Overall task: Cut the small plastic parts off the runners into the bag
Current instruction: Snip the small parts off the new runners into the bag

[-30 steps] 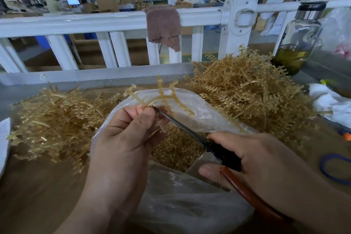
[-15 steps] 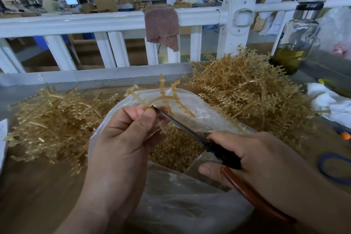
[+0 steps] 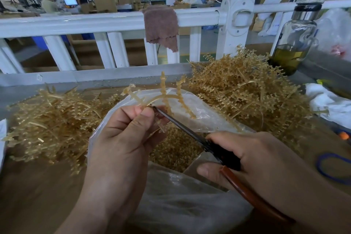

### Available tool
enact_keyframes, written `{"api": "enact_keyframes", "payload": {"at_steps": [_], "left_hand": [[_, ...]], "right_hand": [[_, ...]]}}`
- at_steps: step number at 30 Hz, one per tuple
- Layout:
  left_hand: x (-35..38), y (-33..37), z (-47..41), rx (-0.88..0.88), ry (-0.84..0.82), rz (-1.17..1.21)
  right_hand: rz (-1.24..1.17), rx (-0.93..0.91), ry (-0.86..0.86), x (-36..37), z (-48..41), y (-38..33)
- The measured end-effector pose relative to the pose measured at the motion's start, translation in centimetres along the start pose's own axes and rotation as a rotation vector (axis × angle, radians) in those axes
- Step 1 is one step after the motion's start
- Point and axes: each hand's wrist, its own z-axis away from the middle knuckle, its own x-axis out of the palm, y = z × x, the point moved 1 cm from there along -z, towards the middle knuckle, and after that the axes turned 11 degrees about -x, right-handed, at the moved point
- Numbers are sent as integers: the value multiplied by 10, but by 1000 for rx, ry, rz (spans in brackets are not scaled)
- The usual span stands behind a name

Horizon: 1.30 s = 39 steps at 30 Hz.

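Fingers [image 3: 136, 119] of the left hand [image 3: 121, 138] are pressed together, thumb against forefinger, pinching a tan plastic runner [image 3: 165, 99] by one branch above the mouth of the clear plastic bag [image 3: 190, 205]. Its comb-like branches, lined with small parts, fan up and to the right. The right hand [image 3: 266, 161] curls round the red-brown handle of the scissors [image 3: 190, 131], whose dark blades look nearly closed, their tip meeting the runner just beside the left thumb. Inside the bag lies a heap of cut parts [image 3: 176, 150]. On the brown tabletop [image 3: 28, 186] a pile of runners [image 3: 51, 121] sits left of the bag and a taller pile [image 3: 247, 91] right of it. Behind runs a white railing [image 3: 95, 23] with a brown cloth [image 3: 161, 24] draped over it; a glass bottle [image 3: 296, 43] of yellowish liquid stands far right, and a blue rubber band [image 3: 334, 169] lies near the right wrist
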Motion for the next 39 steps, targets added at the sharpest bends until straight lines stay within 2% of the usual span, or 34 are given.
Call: {"api": "enact_keyframes", "payload": {"at_steps": [14,39], "left_hand": [[5,4,2,3,45,-3],[5,4,1,46,41,31]], "right_hand": [[-46,51,-8,0,0,-2],[-37,38,6,0,-1,-2]]}}
